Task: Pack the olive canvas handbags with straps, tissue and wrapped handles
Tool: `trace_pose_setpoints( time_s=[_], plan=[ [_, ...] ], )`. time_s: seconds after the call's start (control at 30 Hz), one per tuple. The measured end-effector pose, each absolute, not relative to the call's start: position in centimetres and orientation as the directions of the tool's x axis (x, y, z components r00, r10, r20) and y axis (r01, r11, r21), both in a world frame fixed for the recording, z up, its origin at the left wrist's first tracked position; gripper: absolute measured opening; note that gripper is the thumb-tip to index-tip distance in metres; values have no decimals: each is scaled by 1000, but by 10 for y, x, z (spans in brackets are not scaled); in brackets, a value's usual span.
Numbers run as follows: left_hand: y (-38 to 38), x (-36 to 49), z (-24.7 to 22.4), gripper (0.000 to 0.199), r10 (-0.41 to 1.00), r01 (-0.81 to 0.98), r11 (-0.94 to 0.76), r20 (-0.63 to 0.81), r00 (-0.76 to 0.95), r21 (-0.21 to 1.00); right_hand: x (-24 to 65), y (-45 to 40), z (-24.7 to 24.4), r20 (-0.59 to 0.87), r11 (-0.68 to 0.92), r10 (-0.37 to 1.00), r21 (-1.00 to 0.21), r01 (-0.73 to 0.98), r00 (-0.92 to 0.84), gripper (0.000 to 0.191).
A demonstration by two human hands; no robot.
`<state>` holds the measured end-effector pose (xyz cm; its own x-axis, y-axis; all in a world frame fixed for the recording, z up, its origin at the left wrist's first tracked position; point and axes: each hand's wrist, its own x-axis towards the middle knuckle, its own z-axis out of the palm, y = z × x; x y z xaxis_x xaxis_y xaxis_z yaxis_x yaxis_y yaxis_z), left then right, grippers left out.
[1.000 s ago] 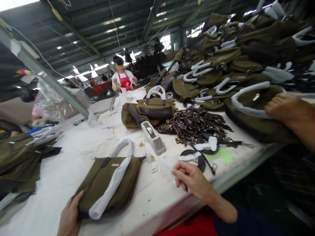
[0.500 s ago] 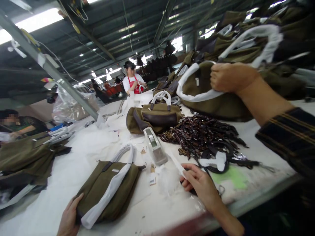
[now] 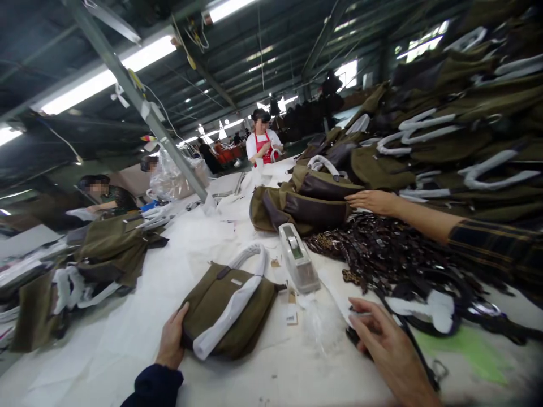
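An olive handbag lies on the white table before me, its handle wrapped in white sleeving. My left hand grips the bag's left edge, fingers partly hidden beneath it. My right hand, to the right of the bag, pinches the near end of a thin white strip. Something black shows under those fingers; I cannot make out what it is. Between bag and hand stand a clear tape dispenser and a small white tag. Crumpled clear plastic lies near my right fingertips.
Another person's hand in a plaid sleeve touches handbags at the back. A heap of dark straps lies at right, below piled olive bags. More bags sit left. A person in a red apron stands beyond.
The view has swung left. The other person's hand has let go of the wrapped handle it held up and moved down to the bags behind the straps. My hands keep their holds.
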<state>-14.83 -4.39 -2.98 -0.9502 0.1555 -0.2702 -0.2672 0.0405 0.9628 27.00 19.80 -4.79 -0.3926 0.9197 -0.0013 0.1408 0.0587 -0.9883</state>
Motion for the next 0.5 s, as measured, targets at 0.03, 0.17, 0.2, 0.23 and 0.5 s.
trace_pose_setpoints(
  time_s=[0.03, 0.17, 0.2, 0.23, 0.5],
  plan=[
    [-44, -147, -29, 19, 151, -269, 41, -272, -950, 962, 270, 198, -51, 35, 99, 922, -984, 148, -385, 47],
    [-45, -146, -27, 16, 103, -276, 40, -279, -955, 960, 268, 196, -56, 131, 220, 907, -958, 185, -400, 33],
    [-46, -146, -28, 17, 89, -278, 36, -280, -956, 960, 268, 196, -54, 146, 237, 903, -954, 185, -404, 30],
    [-46, -147, -30, 18, 75, -280, 31, -282, -957, 960, 268, 196, -52, 161, 252, 900, -951, 181, -404, 27],
    [-69, -161, -51, 45, 131, -67, 44, -72, -989, 997, 272, 179, -27, 418, 546, 824, -765, 340, -382, 18]
  ],
)
